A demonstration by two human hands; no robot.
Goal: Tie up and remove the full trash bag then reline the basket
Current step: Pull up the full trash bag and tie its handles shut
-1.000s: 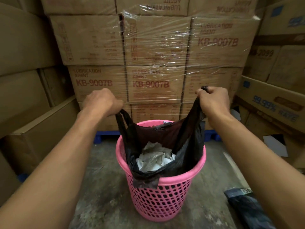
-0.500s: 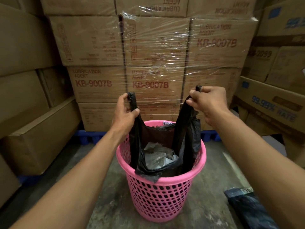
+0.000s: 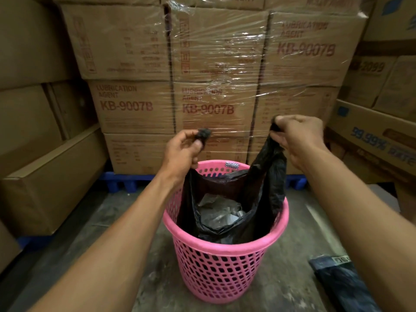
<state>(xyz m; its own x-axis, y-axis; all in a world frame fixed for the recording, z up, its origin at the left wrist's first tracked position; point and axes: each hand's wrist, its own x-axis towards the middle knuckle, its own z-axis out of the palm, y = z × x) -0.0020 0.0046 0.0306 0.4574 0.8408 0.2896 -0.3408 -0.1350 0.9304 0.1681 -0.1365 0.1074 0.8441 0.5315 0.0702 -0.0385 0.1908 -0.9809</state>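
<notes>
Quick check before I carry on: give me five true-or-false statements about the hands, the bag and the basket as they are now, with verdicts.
1. Each hand holds one handle of the black trash bag. True: left hand, right hand.
2. The two handles are already knotted together. False: they are held apart, one in each hand.
3. The bag sits inside the pink basket. True.
4. The bag is empty. False: crumpled paper waste shows through its open mouth.
5. The basket lies on its side. False: it stands upright on the floor.
</notes>
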